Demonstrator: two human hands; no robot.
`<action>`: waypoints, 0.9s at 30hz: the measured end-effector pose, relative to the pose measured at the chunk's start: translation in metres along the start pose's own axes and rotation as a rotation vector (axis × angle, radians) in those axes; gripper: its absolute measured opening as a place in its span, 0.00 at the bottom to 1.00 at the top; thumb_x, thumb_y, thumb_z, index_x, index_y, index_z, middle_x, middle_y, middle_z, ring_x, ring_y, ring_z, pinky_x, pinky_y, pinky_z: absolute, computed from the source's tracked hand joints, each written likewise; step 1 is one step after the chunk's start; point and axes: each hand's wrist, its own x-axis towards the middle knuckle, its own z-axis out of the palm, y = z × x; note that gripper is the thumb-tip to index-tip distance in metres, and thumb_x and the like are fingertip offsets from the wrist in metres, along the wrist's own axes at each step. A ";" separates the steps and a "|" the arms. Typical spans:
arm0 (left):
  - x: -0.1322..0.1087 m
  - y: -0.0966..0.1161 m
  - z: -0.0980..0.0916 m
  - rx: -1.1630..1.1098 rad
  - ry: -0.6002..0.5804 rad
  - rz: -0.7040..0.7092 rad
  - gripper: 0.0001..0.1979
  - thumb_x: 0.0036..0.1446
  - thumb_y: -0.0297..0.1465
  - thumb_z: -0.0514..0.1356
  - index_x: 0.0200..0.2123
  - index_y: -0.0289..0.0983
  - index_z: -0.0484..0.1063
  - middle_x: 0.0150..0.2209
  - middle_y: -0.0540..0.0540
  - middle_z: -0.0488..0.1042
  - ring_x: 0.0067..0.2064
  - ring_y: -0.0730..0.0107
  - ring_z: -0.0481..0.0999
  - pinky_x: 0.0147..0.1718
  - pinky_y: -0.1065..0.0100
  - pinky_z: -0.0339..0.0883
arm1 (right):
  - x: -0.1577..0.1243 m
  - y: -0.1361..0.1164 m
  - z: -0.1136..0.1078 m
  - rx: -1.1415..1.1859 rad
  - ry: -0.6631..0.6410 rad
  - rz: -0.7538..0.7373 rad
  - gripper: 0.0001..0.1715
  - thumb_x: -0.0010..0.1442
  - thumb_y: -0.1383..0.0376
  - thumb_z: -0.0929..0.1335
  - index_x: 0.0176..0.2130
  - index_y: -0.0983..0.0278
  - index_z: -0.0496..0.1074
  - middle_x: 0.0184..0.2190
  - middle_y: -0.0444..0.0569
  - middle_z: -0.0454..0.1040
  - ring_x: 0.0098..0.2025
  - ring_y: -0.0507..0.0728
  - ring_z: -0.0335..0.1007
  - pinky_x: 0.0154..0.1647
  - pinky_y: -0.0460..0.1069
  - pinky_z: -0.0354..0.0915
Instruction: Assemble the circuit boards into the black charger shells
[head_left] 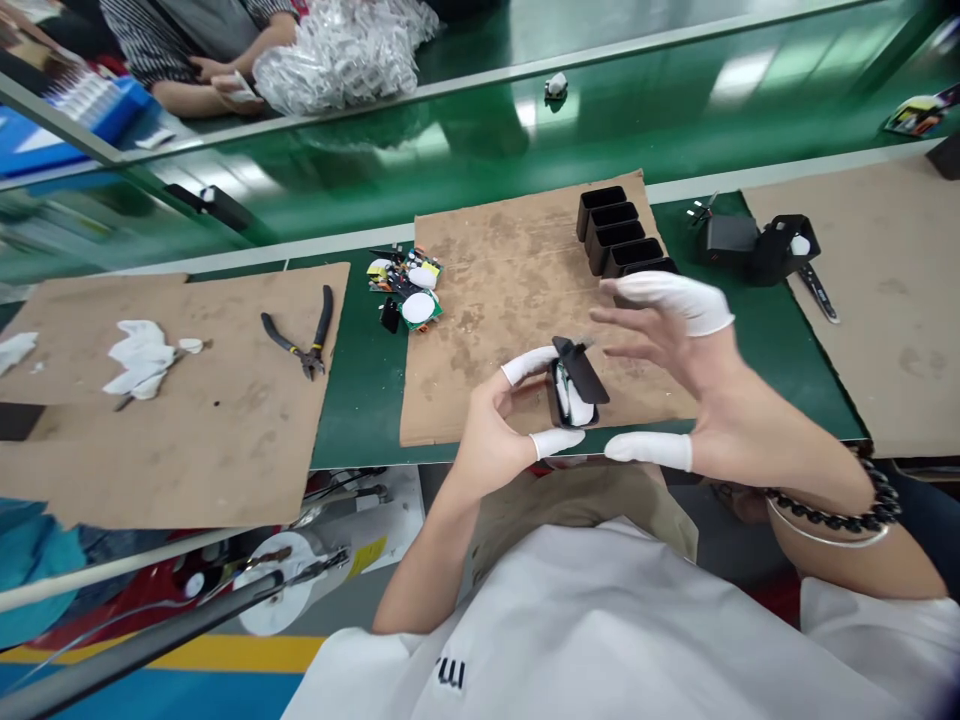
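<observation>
My left hand (506, 425), with white covers on thumb and index finger, holds a small black case (556, 395) near the cardboard's front edge. Its black lid (582, 372) is tilted across the opening, and white and green parts (574, 402) show inside. To the right, my right hand (675, 350) is spread apart from the case, also with white finger covers, and holds nothing. Several black open cases (616, 230) stand in a row behind it. At the left of the cardboard (487, 300) lies a pile of circuit boards with white discs (418, 307).
Cutting pliers (307, 345) and white gloves (140, 358) lie on the left cardboard (247, 450). At right are black housings (731, 240) and a cutter knife (817, 292). Across the green belt (480, 150), a person (202, 50) sits near a heap of clear plastic (341, 60).
</observation>
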 end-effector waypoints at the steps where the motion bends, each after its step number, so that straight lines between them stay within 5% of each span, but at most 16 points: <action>1: 0.000 -0.002 0.000 0.010 0.002 -0.015 0.36 0.43 0.32 0.79 0.57 0.39 0.77 0.58 0.40 0.81 0.60 0.48 0.81 0.61 0.54 0.76 | 0.001 -0.004 -0.002 0.010 0.006 0.033 0.50 0.54 0.59 0.81 0.68 0.50 0.61 0.71 0.53 0.65 0.66 0.66 0.72 0.60 0.60 0.78; 4: -0.002 -0.006 0.006 0.144 0.091 0.037 0.33 0.47 0.29 0.76 0.58 0.39 0.76 0.58 0.42 0.81 0.59 0.51 0.81 0.62 0.55 0.75 | 0.002 -0.014 0.003 -0.068 0.053 0.166 0.24 0.62 0.59 0.76 0.56 0.56 0.75 0.52 0.48 0.83 0.47 0.60 0.84 0.51 0.55 0.82; 6: -0.004 -0.010 0.011 0.274 0.189 0.111 0.30 0.50 0.28 0.73 0.58 0.40 0.75 0.57 0.43 0.81 0.59 0.54 0.81 0.61 0.55 0.75 | 0.002 -0.016 0.013 -0.196 0.125 0.206 0.17 0.64 0.60 0.74 0.53 0.57 0.79 0.44 0.45 0.86 0.41 0.60 0.86 0.47 0.54 0.82; 17: -0.003 -0.035 0.034 0.610 0.422 0.333 0.28 0.53 0.28 0.73 0.57 0.38 0.75 0.52 0.41 0.83 0.55 0.57 0.83 0.56 0.59 0.79 | 0.000 0.005 0.039 -0.567 0.294 0.184 0.09 0.67 0.64 0.71 0.38 0.59 0.84 0.44 0.49 0.87 0.43 0.63 0.86 0.39 0.53 0.79; 27: 0.000 -0.042 0.031 0.627 0.417 0.309 0.29 0.53 0.28 0.70 0.59 0.39 0.72 0.53 0.42 0.82 0.54 0.57 0.83 0.54 0.58 0.79 | -0.005 0.022 0.051 -0.474 0.244 0.239 0.06 0.66 0.62 0.72 0.41 0.61 0.81 0.47 0.53 0.84 0.44 0.62 0.84 0.42 0.55 0.80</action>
